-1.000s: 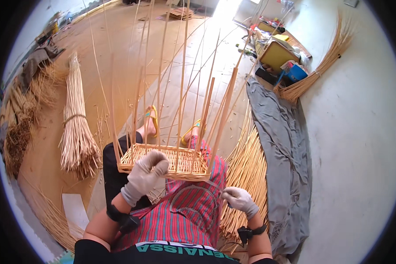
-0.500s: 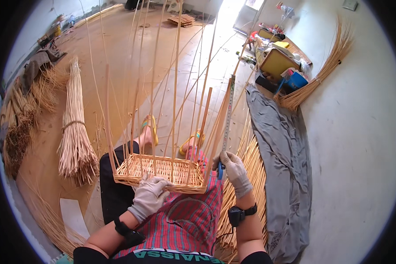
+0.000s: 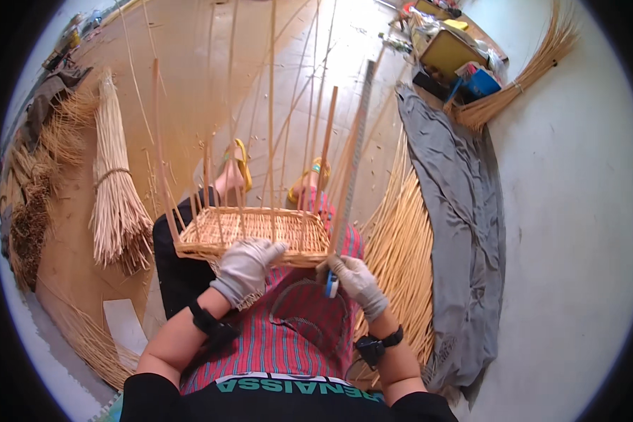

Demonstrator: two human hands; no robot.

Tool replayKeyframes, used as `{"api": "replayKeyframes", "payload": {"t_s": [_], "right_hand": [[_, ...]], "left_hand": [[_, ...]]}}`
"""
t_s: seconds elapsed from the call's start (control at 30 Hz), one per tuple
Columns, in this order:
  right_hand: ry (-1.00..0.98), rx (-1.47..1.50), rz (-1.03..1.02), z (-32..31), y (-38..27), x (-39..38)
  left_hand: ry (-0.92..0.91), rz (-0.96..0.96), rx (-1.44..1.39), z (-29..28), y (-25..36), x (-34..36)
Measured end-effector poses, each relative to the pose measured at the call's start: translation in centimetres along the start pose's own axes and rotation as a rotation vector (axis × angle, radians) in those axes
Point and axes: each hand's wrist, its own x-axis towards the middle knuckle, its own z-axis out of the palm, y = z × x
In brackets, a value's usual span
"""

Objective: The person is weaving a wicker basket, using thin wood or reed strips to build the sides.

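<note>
A shallow woven wicker basket base (image 3: 257,228) sits over my lap, with long upright stakes (image 3: 272,141) rising from its rim. My left hand (image 3: 248,267), in a pale glove, is closed on the near rim, thumb on top and the other fingers mostly hidden. At the near right corner, my gloved right hand (image 3: 357,283) grips a tape measure (image 3: 331,284) with a blue case. Its blade is pulled out and runs up alongside the corner stakes, leaning slightly right, its top level with the shorter stakes.
A tied bundle of peeled rods (image 3: 119,176) lies on the floor at left, beside darker brushy bundles (image 3: 32,204). To my right are loose rods (image 3: 397,260) and a grey cloth (image 3: 457,225). Farther right, a blue bucket (image 3: 481,83) stands by clutter and another bundle (image 3: 520,77).
The basket appears higher in view, and the tape measure has come left, closer against the corner stakes. My right hand has moved left and slightly down with it; my left hand keeps the rim.
</note>
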Motion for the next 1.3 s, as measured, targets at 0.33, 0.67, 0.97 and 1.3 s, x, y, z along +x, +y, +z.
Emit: {"api": "replayKeyframes", "payload": {"t_s": [0.33, 0.67, 0.97, 1.3], "right_hand": [[0.065, 0.137, 0.055, 0.2, 1.7, 0.8], [0.173, 0.177, 0.16, 0.3, 1.5, 1.5], [0.132, 0.159, 0.131, 0.0, 1.2, 1.6], [0.067, 0.094, 0.083, -0.3, 1.7, 1.9]], "left_hand": [[0.095, 0.028, -0.033, -1.2, -1.1, 2.7], [0.063, 0.062, 0.113, -1.1, -2.0, 4.5], [0.092, 0.077, 0.135, -0.7, -2.2, 4.5], [0.164, 0.108, 0.236, -0.4, -2.2, 5.0]]}}
